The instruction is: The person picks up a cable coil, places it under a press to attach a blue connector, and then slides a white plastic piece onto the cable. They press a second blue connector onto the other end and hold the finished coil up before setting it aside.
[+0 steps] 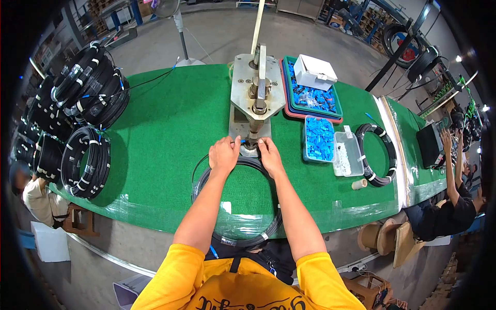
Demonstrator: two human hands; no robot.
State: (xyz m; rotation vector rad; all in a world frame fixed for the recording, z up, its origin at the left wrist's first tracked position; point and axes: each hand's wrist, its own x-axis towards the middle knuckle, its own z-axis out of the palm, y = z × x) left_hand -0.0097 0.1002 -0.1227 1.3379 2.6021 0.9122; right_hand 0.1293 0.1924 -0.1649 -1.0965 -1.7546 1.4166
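A metal bench press (257, 88) stands on the green table, its narrow ram pointing down at a small base. At the left of that base my left hand (225, 155) is closed on a black cable (200, 161), and a bit of blue shows at its fingertips. My right hand (269, 156) is closed at the right side of the base, its fingertips close to the ram; what they pinch is hidden. Below both hands lies a coil of black cable (248, 242) with white ties, reaching over the table's near edge. A blue-tipped cable end (214, 252) hangs by my shirt.
Stacked cable coils (85, 163) fill the table's left end. To the right are a tray of blue parts (338, 106) under a white box (315, 72), a tub of blue pieces (319, 138), a tub of white pieces (342, 160) and another coil (376, 155). Other people sit at both sides.
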